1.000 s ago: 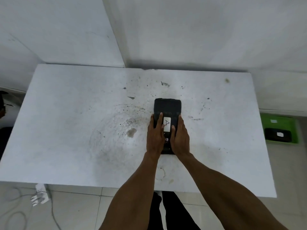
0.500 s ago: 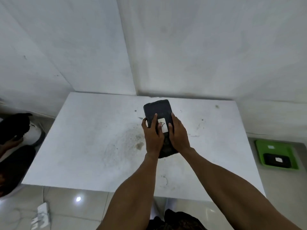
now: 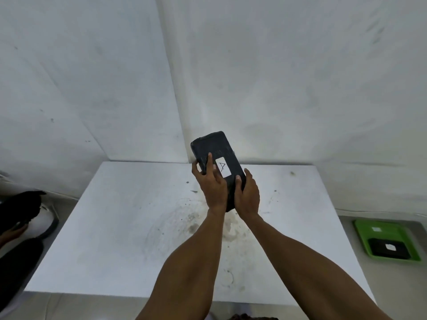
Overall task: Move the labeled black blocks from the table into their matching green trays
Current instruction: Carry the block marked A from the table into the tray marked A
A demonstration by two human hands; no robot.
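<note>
My left hand (image 3: 213, 185) and right hand (image 3: 247, 195) both clamped on black block (image 3: 216, 153) labeled A — lifted above the table (image 3: 115, 227), tilted. Green tray (image 3: 360, 229) on floor at right — holds another black block (image 3: 388, 248).

Left hand (image 3: 213, 189): bare, no glove, no ring or band to be seen; short nails on the fingers that show.
Right hand (image 3: 248, 196): bare, no glove, no ring to be seen; a short nail shows on the thumb.
Wrists: bare, no watch, strap or bracelet.
Forearms: bare from wrist to the lower frame edge; no sleeve or cuff in view.
Clothing: a sliver of dark fabric at the bottom edge between the forearms, too little to tell the garment.
</note>
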